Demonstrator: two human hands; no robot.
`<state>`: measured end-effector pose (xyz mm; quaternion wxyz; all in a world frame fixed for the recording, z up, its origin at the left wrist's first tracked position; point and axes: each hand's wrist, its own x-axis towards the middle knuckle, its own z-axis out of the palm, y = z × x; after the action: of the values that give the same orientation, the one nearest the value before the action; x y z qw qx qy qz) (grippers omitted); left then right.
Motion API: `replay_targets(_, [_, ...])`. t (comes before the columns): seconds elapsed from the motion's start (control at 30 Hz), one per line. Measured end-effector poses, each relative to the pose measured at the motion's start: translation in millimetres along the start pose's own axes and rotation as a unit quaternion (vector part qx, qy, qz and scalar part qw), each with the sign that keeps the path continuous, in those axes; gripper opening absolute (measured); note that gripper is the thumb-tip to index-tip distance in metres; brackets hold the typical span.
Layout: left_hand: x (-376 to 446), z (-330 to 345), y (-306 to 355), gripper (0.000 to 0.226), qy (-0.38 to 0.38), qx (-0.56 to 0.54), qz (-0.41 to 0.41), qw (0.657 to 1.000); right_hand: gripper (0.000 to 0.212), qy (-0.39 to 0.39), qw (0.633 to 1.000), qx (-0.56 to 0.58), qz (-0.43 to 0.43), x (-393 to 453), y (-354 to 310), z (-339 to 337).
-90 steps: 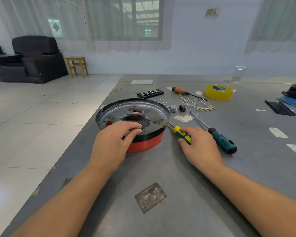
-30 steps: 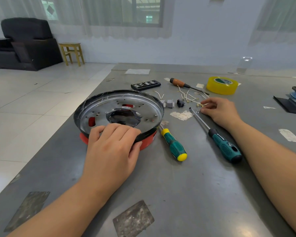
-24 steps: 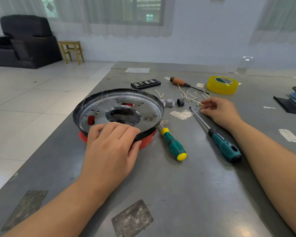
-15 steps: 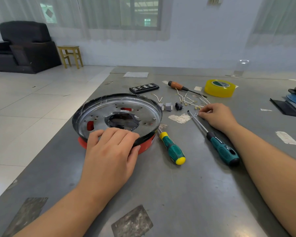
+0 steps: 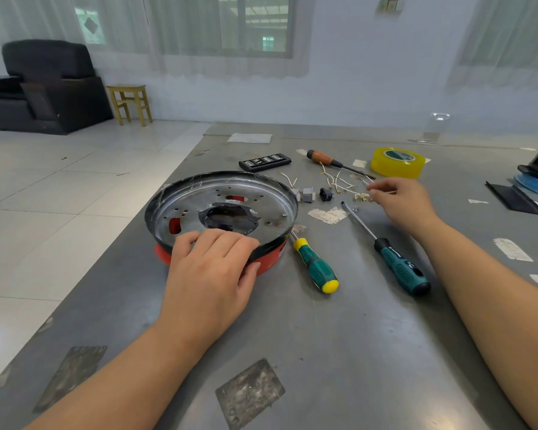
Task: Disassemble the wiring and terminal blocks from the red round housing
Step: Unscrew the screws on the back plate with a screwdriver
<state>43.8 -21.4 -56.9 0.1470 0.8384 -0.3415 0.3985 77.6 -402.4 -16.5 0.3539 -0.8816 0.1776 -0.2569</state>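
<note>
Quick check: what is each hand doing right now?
Left hand: fingers curled over the rim of the red housing, holding it.
Right hand: pinching a thin wire.

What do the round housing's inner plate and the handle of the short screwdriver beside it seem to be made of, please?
Inner plate: probably bare sheet metal, since it is silvery, reflective and punched with holes. Short screwdriver handle: likely moulded plastic or rubber, matte green with a textured grip and yellow ends.
</note>
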Motion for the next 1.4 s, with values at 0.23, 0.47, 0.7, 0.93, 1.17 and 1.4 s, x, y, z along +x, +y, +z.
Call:
replay_targets(0.23, [-0.2,-8.2,-11.6,0.019,-0.022,-0.03,-0.007,0.999,0.02,-0.13,0.989,0.053,-0.046,-51.5,-84.7,23.9])
replay_targets(0.47, [-2.3,-25.6,-38.3,0.015,-0.072,-0.107,0.005,0.992,0.058,-0.185,0.982,-0.019,0.022,-81.0,-127.5,63.7])
replay_targets(0.7, [-3.7,-33.2,-50.8,0.014,-0.091,-0.142,0.007,0.986,0.028,-0.203,0.971,-0.008,0.123,-82.0,-142.7,76.5])
replay_targets(0.93, [-1.1,-33.5,-53.9,0.014,-0.057,-0.107,-0.006,0.993,0.017,-0.175,0.972,0.069,0.141,-79.0,-146.6,81.8])
replay_targets(1.17, [0.4,-35.0,-43.8,0.079,0.082,-0.142,-0.193,0.967,0.012,-0.136,0.94,0.248,0.19,-82.7,-149.5,82.0])
replay_targets(1.4, [5.8,-31.3,-15.9,0.14,-0.008,-0.682,-0.496,0.537,0.016,-0.135,0.867,0.429,0.214,-100.8,-163.9,93.3])
